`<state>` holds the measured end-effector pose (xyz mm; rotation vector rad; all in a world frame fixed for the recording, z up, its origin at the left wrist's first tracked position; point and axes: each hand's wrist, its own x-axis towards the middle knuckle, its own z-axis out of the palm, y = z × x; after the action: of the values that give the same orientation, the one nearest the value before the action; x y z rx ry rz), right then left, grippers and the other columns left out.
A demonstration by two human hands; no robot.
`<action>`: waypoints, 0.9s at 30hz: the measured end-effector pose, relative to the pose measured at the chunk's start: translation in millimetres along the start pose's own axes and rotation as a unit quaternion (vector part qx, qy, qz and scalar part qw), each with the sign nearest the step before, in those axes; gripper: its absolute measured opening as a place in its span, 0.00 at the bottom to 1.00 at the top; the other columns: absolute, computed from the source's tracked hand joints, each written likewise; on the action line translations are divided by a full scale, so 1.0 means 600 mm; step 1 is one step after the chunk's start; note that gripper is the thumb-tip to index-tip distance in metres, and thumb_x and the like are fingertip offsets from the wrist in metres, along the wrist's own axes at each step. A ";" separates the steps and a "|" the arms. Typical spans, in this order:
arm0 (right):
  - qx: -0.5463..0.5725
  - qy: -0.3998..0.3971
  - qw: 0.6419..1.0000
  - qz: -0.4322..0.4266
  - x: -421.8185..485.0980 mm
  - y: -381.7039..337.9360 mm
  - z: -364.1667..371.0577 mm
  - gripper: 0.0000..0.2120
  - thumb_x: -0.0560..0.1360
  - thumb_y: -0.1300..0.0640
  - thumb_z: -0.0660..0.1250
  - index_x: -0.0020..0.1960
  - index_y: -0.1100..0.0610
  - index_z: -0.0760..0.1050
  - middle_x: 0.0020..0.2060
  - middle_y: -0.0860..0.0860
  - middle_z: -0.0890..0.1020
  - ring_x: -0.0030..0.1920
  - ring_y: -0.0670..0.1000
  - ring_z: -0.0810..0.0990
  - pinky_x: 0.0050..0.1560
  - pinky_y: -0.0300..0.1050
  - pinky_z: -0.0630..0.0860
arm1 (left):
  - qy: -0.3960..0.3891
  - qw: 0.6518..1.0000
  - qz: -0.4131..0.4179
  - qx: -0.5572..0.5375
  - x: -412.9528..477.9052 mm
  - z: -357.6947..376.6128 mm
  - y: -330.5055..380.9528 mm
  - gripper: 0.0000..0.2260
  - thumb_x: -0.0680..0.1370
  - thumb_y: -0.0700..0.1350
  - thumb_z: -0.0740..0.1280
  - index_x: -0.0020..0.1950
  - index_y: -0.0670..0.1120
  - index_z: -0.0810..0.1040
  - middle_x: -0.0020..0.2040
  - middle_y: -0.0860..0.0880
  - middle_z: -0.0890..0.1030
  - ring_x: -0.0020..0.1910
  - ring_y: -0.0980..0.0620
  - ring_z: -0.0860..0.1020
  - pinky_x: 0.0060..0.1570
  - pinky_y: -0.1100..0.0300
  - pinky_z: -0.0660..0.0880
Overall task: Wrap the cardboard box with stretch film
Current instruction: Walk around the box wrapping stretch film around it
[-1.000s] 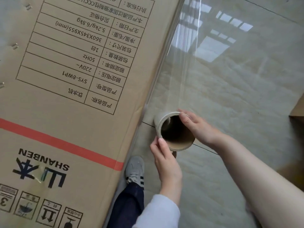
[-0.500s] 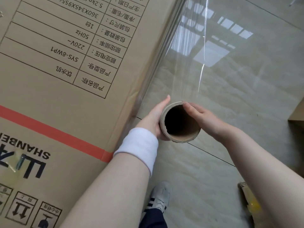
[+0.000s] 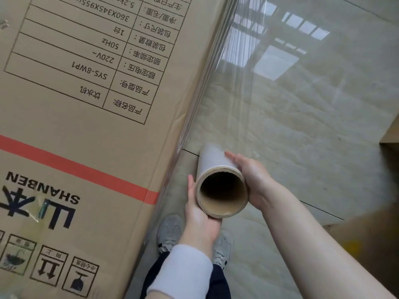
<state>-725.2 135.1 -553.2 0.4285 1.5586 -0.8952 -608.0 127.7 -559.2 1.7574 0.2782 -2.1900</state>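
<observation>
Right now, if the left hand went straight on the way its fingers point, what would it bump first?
Likely the clear stretch film pulled tight off the corner of the big brown cardboard box. The left hand holds the white film roll, pointing close past that corner, though depth is unclear.

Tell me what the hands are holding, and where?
The stretch film roll, near its open end: left hand on its left side, right hand on its right side.
</observation>
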 end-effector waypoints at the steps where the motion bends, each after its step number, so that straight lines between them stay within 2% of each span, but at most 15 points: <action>1: -0.003 0.008 1.000 0.002 0.001 -0.003 -0.003 0.17 0.82 0.52 0.54 0.62 0.59 0.75 0.54 0.51 0.80 0.51 0.51 0.79 0.51 0.43 0.73 | 0.010 0.999 0.006 0.033 0.002 -0.005 0.003 0.17 0.79 0.52 0.61 0.63 0.45 0.76 0.52 0.41 0.83 0.51 0.43 0.80 0.42 0.55 0.78; 2: -0.005 0.009 1.000 0.006 0.004 -0.002 -0.011 0.20 0.83 0.51 0.50 0.65 0.59 0.74 0.59 0.51 0.79 0.56 0.51 0.78 0.54 0.42 0.71 | 0.018 0.997 0.012 0.073 0.004 -0.006 0.007 0.17 0.80 0.50 0.59 0.66 0.46 0.73 0.57 0.41 0.81 0.54 0.43 0.79 0.44 0.55 0.78; 4: 0.015 -0.001 1.000 0.020 0.003 0.000 -0.027 0.22 0.83 0.51 0.47 0.67 0.59 0.71 0.63 0.51 0.76 0.60 0.52 0.76 0.58 0.43 0.69 | 0.010 0.980 -0.002 0.201 0.008 0.006 0.036 0.16 0.80 0.54 0.58 0.62 0.46 0.74 0.56 0.43 0.80 0.55 0.44 0.78 0.45 0.56 0.75; 5: 0.022 -0.013 0.999 0.025 0.001 0.000 -0.032 0.21 0.83 0.51 0.46 0.68 0.58 0.70 0.63 0.50 0.75 0.61 0.52 0.75 0.60 0.43 0.68 | -0.005 0.963 -0.020 0.268 0.007 0.021 0.053 0.19 0.77 0.60 0.60 0.57 0.46 0.74 0.53 0.43 0.80 0.53 0.45 0.79 0.46 0.55 0.75; 6: 0.023 -0.026 0.999 0.026 0.003 0.002 -0.036 0.21 0.83 0.52 0.47 0.69 0.58 0.69 0.64 0.50 0.75 0.63 0.51 0.73 0.61 0.43 0.66 | -0.021 0.946 -0.045 0.320 0.009 0.039 0.069 0.26 0.71 0.65 0.66 0.57 0.45 0.74 0.52 0.43 0.81 0.51 0.46 0.80 0.48 0.53 0.76; 8: 0.015 -0.050 0.999 0.010 0.005 0.003 -0.033 0.19 0.82 0.51 0.51 0.68 0.57 0.70 0.63 0.49 0.75 0.61 0.50 0.73 0.62 0.44 0.66 | -0.038 0.915 -0.100 0.390 0.021 0.064 0.094 0.40 0.60 0.67 0.74 0.63 0.42 0.73 0.56 0.40 0.81 0.53 0.44 0.81 0.54 0.48 0.77; 10: 0.010 -0.046 0.999 0.001 0.006 0.006 -0.030 0.16 0.80 0.51 0.59 0.63 0.57 0.75 0.58 0.51 0.80 0.56 0.50 0.77 0.60 0.44 0.70 | -0.057 0.902 -0.115 0.412 0.025 0.076 0.099 0.35 0.65 0.62 0.74 0.63 0.40 0.75 0.57 0.39 0.80 0.56 0.43 0.80 0.61 0.47 0.74; 12: 0.028 -0.012 1.000 -0.006 0.007 0.012 -0.032 0.15 0.77 0.52 0.64 0.60 0.58 0.77 0.55 0.52 0.82 0.56 0.50 0.79 0.64 0.47 0.71 | -0.049 0.896 -0.113 0.428 0.028 0.067 0.094 0.29 0.67 0.59 0.72 0.59 0.40 0.77 0.49 0.41 0.83 0.49 0.45 0.82 0.59 0.50 0.74; 14: 0.038 0.021 0.999 -0.009 0.004 0.028 -0.031 0.12 0.77 0.53 0.64 0.55 0.60 0.78 0.52 0.54 0.83 0.54 0.52 0.80 0.64 0.49 0.72 | -0.022 0.920 -0.098 0.379 0.028 0.046 0.080 0.20 0.72 0.57 0.68 0.52 0.41 0.79 0.35 0.43 0.83 0.34 0.48 0.81 0.45 0.56 0.78; 15: 0.047 0.024 0.999 -0.006 0.000 0.036 -0.027 0.11 0.78 0.53 0.63 0.52 0.60 0.78 0.47 0.54 0.83 0.48 0.52 0.81 0.58 0.48 0.75 | -0.022 0.933 -0.096 0.345 0.021 0.033 0.070 0.17 0.74 0.56 0.66 0.49 0.42 0.78 0.32 0.43 0.82 0.30 0.49 0.81 0.39 0.58 0.78; 17: 0.082 0.000 0.996 0.021 -0.007 0.053 -0.018 0.14 0.81 0.52 0.58 0.48 0.60 0.76 0.39 0.54 0.82 0.40 0.51 0.80 0.45 0.44 0.77 | -0.016 0.959 -0.088 0.270 0.005 0.006 0.048 0.17 0.75 0.56 0.65 0.49 0.42 0.79 0.32 0.43 0.82 0.32 0.47 0.81 0.38 0.57 0.77; 19: 0.106 -0.017 0.993 0.054 -0.012 0.074 -0.019 0.16 0.82 0.53 0.54 0.46 0.61 0.76 0.34 0.54 0.82 0.35 0.51 0.80 0.38 0.43 0.76 | -0.004 0.978 -0.077 0.195 -0.011 -0.014 0.030 0.17 0.74 0.56 0.65 0.49 0.41 0.79 0.34 0.41 0.83 0.36 0.45 0.80 0.41 0.55 0.77; 23: 0.131 -0.036 0.989 0.063 -0.037 0.110 -0.028 0.13 0.80 0.53 0.58 0.45 0.58 0.78 0.37 0.55 0.80 0.35 0.51 0.78 0.39 0.44 0.76 | 0.002 0.992 -0.079 0.096 -0.048 -0.040 0.002 0.18 0.74 0.57 0.64 0.45 0.42 0.80 0.34 0.41 0.83 0.38 0.44 0.80 0.40 0.53 0.76; 27: 0.090 -0.047 0.993 0.058 -0.054 0.112 -0.025 0.12 0.80 0.54 0.59 0.47 0.60 0.78 0.35 0.54 0.81 0.33 0.51 0.79 0.34 0.40 0.76 | 0.010 0.997 -0.075 0.017 -0.064 -0.070 -0.031 0.18 0.73 0.59 0.62 0.52 0.46 0.79 0.40 0.42 0.82 0.42 0.44 0.79 0.39 0.57 0.77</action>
<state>-680.8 195.9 -542.4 0.5922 1.3579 -0.9556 -569.0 164.4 -532.5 1.8311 0.3919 -2.2946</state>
